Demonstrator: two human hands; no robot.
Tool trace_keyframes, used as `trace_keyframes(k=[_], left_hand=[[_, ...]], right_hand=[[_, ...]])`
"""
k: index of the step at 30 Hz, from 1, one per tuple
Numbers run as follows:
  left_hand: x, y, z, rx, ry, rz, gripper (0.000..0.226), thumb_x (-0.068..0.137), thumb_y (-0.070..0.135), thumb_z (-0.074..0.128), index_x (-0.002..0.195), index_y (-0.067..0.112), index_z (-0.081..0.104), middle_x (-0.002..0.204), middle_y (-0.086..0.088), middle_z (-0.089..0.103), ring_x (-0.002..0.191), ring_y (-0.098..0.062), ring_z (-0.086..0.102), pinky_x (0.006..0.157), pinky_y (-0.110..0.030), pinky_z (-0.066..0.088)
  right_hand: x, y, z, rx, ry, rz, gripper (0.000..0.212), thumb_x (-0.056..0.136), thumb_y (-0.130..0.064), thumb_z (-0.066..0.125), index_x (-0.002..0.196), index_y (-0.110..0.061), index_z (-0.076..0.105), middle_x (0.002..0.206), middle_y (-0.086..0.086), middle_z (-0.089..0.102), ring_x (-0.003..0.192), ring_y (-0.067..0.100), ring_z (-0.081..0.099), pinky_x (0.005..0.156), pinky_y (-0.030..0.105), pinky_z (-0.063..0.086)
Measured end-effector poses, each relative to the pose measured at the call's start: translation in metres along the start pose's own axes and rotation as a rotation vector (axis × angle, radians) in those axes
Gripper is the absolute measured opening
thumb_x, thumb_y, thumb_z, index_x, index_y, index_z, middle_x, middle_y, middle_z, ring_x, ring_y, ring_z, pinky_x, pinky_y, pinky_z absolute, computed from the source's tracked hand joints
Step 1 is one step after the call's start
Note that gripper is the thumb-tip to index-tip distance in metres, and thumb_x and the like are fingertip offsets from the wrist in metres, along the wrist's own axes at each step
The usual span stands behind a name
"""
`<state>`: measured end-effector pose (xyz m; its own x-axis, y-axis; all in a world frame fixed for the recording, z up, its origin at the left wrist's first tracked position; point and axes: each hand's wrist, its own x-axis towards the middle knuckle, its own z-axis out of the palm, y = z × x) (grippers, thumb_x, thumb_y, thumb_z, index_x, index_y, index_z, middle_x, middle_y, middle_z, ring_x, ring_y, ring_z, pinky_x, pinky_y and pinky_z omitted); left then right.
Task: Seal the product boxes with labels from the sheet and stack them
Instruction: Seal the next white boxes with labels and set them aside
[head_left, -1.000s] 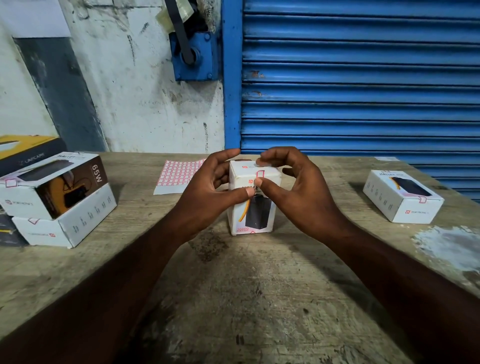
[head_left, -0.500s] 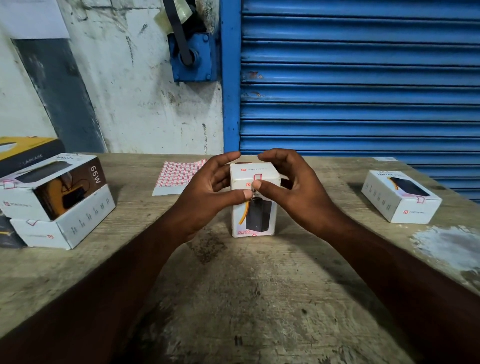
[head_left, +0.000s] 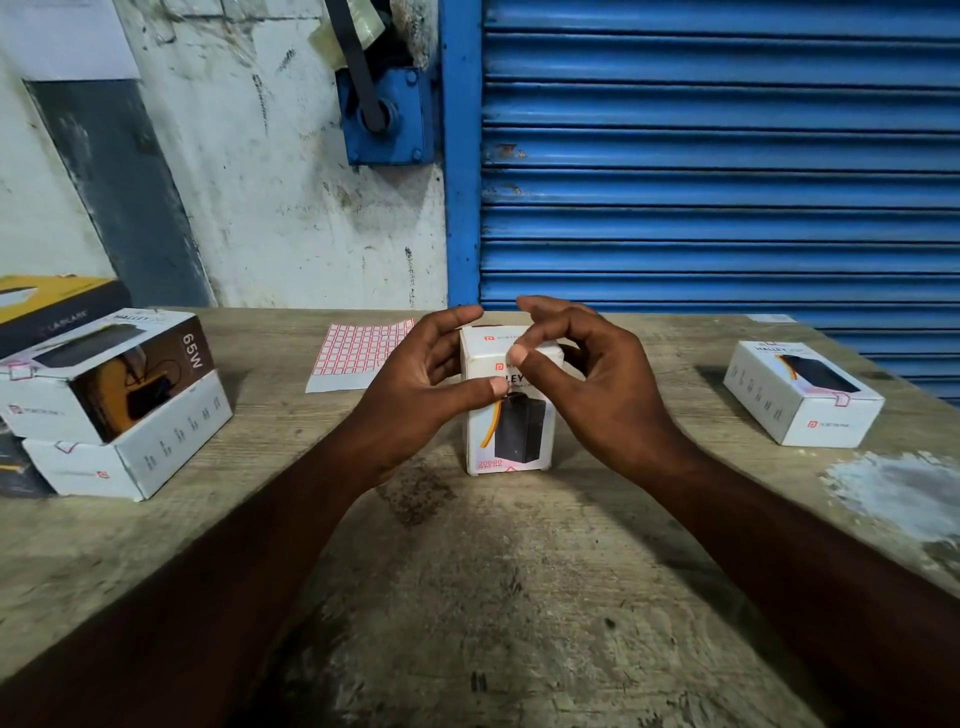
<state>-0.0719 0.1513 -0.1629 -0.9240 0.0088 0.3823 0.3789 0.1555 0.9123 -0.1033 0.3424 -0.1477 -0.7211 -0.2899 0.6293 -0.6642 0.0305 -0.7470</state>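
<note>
Task box: the upright box (head_left: 511, 431) stands on its narrow end at mid-table (head_left: 519, 597), between your hands.
Left hand: your left hand (head_left: 415, 395) grips it, thumb laid across the front face and fingers wrapped round the far side.
Right hand: your right hand (head_left: 608, 384) grips nothing; its thumb pad presses the top front edge, the other fingers loosely curled and lifted clear.
Top seal: hidden under that thumb, so you cannot tell whether a label sits there. A reddish label shows at the bottom front edge.
Risk, tipping: on so small a base the box likely topples if you press forward rather than down.
Risk, seal: lift the thumb carelessly and a half-stuck label may come away with it, or crease across the flap.
Supplies: the label sheet (head_left: 358, 353) lies behind your left hand. The stack (head_left: 104, 395) of two boxes sits at far left, and a lone box (head_left: 800, 395) well apart at right.
Writing: "LEY" and "20000" on the upright box; "HALLEY" and "65W" on the stack. The word by the red logo looks like PORTRONICS.
Other box: the yellow and black box (head_left: 52, 306) seems to read LAPCARE.
</note>
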Motion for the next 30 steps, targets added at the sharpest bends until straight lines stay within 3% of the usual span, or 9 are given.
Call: trace_keyframes(k=[8, 13, 16, 23, 30], left_hand=[[0.0, 0.003, 0.003, -0.021, 0.037, -0.002, 0.078, 0.072, 0.016, 0.087, 0.141, 0.023, 0.049, 0.132, -0.001, 0.067, 0.122, -0.015, 0.064, 0.104, -0.039, 0.053], [-0.002, 0.005, 0.005, -0.045, 0.051, -0.004, 0.077, 0.071, 0.019, 0.081, 0.141, 0.022, 0.049, 0.13, 0.0, 0.068, 0.12, -0.014, 0.066, 0.101, -0.038, 0.054], [-0.003, 0.006, 0.005, -0.049, 0.052, -0.005, 0.077, 0.07, 0.02, 0.08, 0.141, 0.022, 0.049, 0.13, 0.0, 0.068, 0.12, -0.014, 0.066, 0.101, -0.037, 0.055], [-0.001, 0.005, 0.005, -0.034, 0.059, -0.012, 0.07, 0.081, 0.002, 0.078, 0.142, 0.02, 0.048, 0.129, -0.003, 0.068, 0.118, -0.015, 0.066, 0.102, -0.038, 0.054], [-0.002, 0.006, 0.006, -0.021, 0.066, 0.002, 0.078, 0.07, 0.021, 0.081, 0.141, 0.022, 0.049, 0.13, -0.001, 0.068, 0.119, -0.015, 0.065, 0.104, -0.04, 0.053]], right_hand=[[-0.002, 0.001, 0.005, 0.109, 0.053, 0.069, 0.01, 0.089, -0.01, 0.076, 0.088, -0.019, 0.074, 0.128, -0.003, 0.069, 0.124, 0.005, 0.06, 0.108, 0.047, 0.047], [-0.002, -0.002, 0.006, 0.195, 0.043, 0.097, 0.008, 0.089, -0.004, 0.073, 0.091, -0.012, 0.073, 0.129, 0.001, 0.068, 0.121, 0.003, 0.062, 0.094, 0.02, 0.051], [-0.002, -0.005, 0.005, 0.226, 0.035, 0.118, 0.006, 0.09, -0.003, 0.071, 0.092, -0.008, 0.072, 0.13, 0.003, 0.068, 0.121, 0.002, 0.062, 0.09, 0.015, 0.05], [-0.001, -0.009, 0.002, 0.33, 0.018, 0.163, 0.016, 0.098, -0.003, 0.057, 0.088, -0.006, 0.069, 0.127, 0.005, 0.069, 0.118, 0.01, 0.065, 0.098, 0.023, 0.051], [-0.002, -0.007, 0.003, 0.262, -0.011, 0.137, 0.018, 0.092, 0.011, 0.059, 0.092, -0.004, 0.068, 0.128, 0.004, 0.068, 0.12, 0.009, 0.064, 0.096, 0.025, 0.053]])
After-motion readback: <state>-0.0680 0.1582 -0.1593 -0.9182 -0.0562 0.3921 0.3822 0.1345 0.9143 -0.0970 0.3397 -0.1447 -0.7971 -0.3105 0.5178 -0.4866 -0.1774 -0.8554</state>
